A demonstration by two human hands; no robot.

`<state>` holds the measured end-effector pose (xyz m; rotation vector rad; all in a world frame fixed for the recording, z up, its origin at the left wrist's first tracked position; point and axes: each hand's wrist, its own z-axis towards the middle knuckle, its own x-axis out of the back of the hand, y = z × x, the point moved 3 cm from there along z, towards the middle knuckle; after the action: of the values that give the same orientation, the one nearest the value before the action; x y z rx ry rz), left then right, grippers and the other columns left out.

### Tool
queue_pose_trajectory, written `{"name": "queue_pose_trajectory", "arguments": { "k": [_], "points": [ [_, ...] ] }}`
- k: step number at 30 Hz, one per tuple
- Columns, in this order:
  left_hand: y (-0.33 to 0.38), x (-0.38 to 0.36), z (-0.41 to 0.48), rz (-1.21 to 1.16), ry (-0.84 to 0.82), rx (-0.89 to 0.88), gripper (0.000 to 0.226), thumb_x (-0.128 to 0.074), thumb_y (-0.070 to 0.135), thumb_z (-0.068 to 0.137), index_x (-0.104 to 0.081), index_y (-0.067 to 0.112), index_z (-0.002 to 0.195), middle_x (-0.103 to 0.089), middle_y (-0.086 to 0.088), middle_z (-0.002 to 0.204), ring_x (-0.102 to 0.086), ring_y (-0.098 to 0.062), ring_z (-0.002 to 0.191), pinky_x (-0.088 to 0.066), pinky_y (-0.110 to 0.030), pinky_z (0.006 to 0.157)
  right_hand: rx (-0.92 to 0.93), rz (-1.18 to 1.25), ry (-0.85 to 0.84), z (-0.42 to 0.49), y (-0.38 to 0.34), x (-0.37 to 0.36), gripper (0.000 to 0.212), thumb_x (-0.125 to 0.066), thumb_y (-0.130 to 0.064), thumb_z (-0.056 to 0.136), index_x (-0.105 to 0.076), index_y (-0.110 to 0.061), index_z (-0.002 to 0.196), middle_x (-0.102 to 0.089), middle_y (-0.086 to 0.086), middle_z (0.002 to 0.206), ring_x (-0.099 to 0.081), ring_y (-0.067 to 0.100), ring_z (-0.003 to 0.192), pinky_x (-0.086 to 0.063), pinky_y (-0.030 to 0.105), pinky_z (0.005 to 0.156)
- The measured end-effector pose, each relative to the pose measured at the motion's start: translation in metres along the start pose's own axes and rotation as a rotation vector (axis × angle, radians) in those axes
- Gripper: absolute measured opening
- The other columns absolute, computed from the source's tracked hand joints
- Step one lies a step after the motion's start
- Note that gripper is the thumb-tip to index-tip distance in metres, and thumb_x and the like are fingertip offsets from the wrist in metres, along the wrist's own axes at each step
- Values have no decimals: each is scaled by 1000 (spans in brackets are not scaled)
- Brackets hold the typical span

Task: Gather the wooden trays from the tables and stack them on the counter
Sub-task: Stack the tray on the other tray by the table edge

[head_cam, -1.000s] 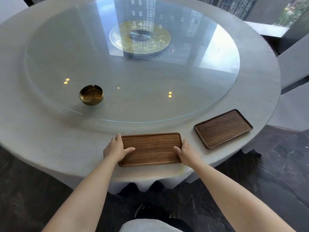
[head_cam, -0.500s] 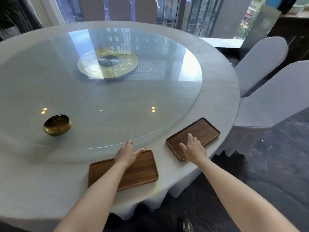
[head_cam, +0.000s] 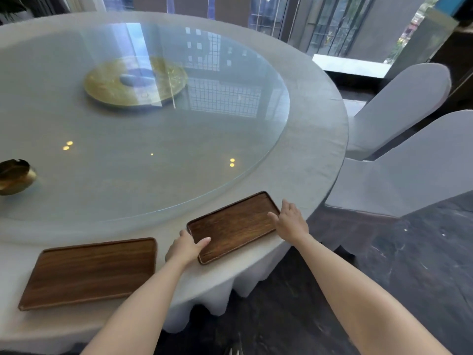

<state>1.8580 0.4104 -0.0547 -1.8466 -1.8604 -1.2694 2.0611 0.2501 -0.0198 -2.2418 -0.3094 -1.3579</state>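
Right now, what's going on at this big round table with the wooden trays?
A person is clearing wooden trays. Both hands are on the right-hand tray, near the table edge: the left hand grips its near-left corner, thumb on the tray's surface, and the right hand grips its far-right end. It hasn't been lifted yet. The left-hand tray lies untouched on the tablecloth. A brass bowl sits on the glass turntable.

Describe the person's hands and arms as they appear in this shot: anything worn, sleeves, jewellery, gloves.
Both arms are bare from the bottom of the frame to the wrist: no sleeves show. The left hand and right hand wear no gloves, and no watch, bracelet or ring is visible on them. Fingernails are too small to judge.
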Motion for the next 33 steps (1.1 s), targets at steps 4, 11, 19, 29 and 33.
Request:
{"name": "queue_pose_trajectory", "arguments": {
  "k": [4, 11, 19, 29, 33],
  "points": [
    [7, -5, 4, -17, 56, 62, 70, -57, 50, 83, -33, -1, 125, -53, -21, 132, -52, -36, 122, -45, -43, 96, -7, 18, -50, 17, 8, -4, 58, -34, -41, 98, -26, -2, 141, -36, 18, 144, -36, 33, 133, -34, 43, 106],
    [5, -10, 8, -45, 79, 85, 68, -64, 43, 81, -31, -1, 122, -55, -22, 130, -54, -37, 119, -45, -42, 94, 7, -8, -60, 33, 10, -15, 49, -35, -41, 98, -41, 0, 124, -50, 18, 128, -50, 33, 118, -44, 42, 93],
    [-8, 0, 6, -194, 38, 23, 71, -78, 42, 67, -49, 3, 118, -62, -16, 123, -57, -32, 112, -48, -37, 93, -63, -48, -78, 27, 17, -14, 53, -35, -49, 95, -43, -2, 119, -59, 17, 121, -57, 34, 110, -41, 38, 76],
    [-45, 72, -7, -138, 125, -165, 56, -77, 43, 68, -39, 11, 94, -64, -14, 109, -60, -29, 97, -43, -34, 75, -46, 17, 16, -13, -46, -9, 55, -33, -52, 94, -44, -2, 114, -62, 17, 111, -60, 36, 99, -46, 41, 77],
    [-80, 113, -7, -170, 149, -179, 65, -78, 41, 68, -47, 5, 112, -64, -13, 115, -59, -30, 107, -47, -38, 88, -14, 18, 46, -29, -92, -20, 54, -32, -51, 95, -44, -1, 114, -62, 19, 112, -59, 37, 102, -44, 41, 76]
  ]
}}
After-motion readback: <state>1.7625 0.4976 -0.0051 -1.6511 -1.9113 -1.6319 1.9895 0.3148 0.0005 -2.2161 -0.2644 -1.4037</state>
